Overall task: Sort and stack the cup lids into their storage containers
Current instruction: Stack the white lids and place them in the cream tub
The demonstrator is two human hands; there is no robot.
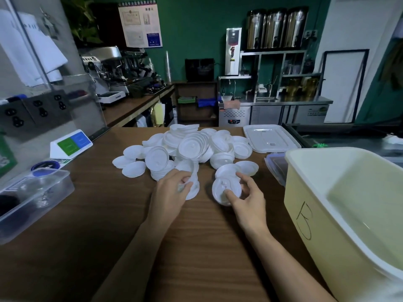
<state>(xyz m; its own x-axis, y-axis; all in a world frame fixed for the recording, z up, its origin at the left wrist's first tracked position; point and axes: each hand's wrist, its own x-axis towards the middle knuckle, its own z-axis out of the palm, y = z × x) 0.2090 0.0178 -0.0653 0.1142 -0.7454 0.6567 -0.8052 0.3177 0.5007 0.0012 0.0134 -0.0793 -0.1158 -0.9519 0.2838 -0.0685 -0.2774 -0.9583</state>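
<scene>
A person is standing at a wooden counter [196, 247], sorting white cup lids. A loose pile [192, 147] of lids is lying in the middle of the counter, just beyond both hands.

The left hand [172, 190] is curling round a few lids [193, 188] turned on edge at the near side of the pile. Their lower rims seem to be touching the counter. The right hand [248, 199] is pinching one lid [224, 188] between thumb and fingers, face toward the camera. I cannot tell whether it is resting on the counter, or whether more lids are nested beneath it.

A big cream bin [305, 214] is sitting to the right, near the right hand. A clear box [54, 173] is sitting at the far left, well apart from the hands.

The step in hand seems to be gathering matching lids into nested stacks. Doing it well probably means:
- turning every lid the same way up;
- checking that rims match before nesting;
- squaring each stack;
- lowering each stack into its container rather than dropping it.
</scene>
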